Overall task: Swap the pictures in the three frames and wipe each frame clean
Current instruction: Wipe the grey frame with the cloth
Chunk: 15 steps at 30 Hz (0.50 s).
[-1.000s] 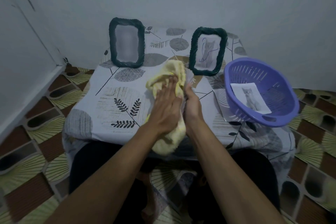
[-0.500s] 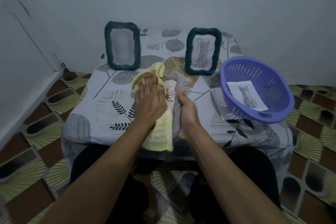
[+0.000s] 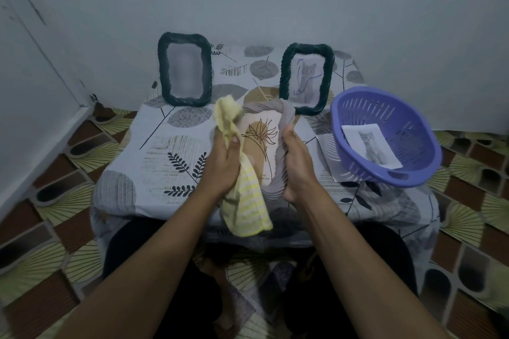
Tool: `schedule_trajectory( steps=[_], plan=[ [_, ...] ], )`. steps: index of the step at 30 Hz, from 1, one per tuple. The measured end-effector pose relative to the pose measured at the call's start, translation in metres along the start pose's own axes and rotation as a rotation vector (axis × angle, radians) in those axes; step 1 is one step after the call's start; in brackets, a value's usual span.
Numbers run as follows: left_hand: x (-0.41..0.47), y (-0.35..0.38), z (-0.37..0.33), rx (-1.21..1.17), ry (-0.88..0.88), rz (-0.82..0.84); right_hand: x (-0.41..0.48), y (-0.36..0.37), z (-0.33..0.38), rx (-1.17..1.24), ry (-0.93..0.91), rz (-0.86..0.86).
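Nearest, my left hand (image 3: pixel 224 162) grips the one cloth (image 3: pixel 248 209), now swept left off the grey frame (image 3: pixel 264 108) my right hand (image 3: pixel 296 165) clasps over the desk (image 3: pixel 154 157), so its face looks wiped; right sits one basket (image 3: pixel 407 124) with one loose picture (image 3: pixel 371 146), and far back two dark frames (image 3: pixel 162 74) (image 3: pixel 283 71) stand, making three.

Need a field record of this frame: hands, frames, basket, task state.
left hand: grips yellow cloth against the grey frame, left side
right hand: holds grey frame's right edge
grey frame: raised over table, plant drawing inside
back left frame: dark green, upright, contents blurred
back right frame: dark green, upright, cat picture inside
basket: purple, right side, loose cat print inside
task state: likely wiping grey frame
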<state>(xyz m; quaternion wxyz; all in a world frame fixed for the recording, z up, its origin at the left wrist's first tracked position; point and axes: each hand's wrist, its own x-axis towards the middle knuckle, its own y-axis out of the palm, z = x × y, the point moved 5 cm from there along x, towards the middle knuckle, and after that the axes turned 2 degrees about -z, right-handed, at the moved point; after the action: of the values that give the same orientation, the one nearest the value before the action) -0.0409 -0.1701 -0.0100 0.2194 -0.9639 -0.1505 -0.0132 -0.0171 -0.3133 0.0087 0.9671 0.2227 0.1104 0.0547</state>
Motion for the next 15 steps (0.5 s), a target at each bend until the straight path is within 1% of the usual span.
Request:
schedule_trajectory(
  steps=[1, 3, 7, 10, 12, 15],
  plan=[
    [-0.001, -0.002, -0.002, -0.030, -0.065, -0.013, 0.001, -0.001, 0.000, 0.000, 0.004, 0.008],
    [-0.004, -0.003, -0.004, -0.036, -0.108, -0.043, 0.003, -0.005, 0.002, -0.017, -0.011, -0.008],
    [-0.012, -0.001, 0.002, -0.095, -0.102, -0.045, 0.006, -0.012, 0.007, -0.021, -0.072, -0.076],
    [-0.020, -0.002, 0.002, -0.121, -0.069, -0.031, 0.009, -0.020, 0.009, 0.001, -0.066, -0.078],
    [-0.022, -0.004, 0.000, -0.119, -0.072, -0.065, 0.010, -0.023, 0.007, 0.009, -0.058, -0.014],
    [-0.019, -0.010, -0.003, -0.057, -0.141, -0.141, 0.008, -0.021, 0.002, 0.000, -0.043, -0.029]
  ],
)
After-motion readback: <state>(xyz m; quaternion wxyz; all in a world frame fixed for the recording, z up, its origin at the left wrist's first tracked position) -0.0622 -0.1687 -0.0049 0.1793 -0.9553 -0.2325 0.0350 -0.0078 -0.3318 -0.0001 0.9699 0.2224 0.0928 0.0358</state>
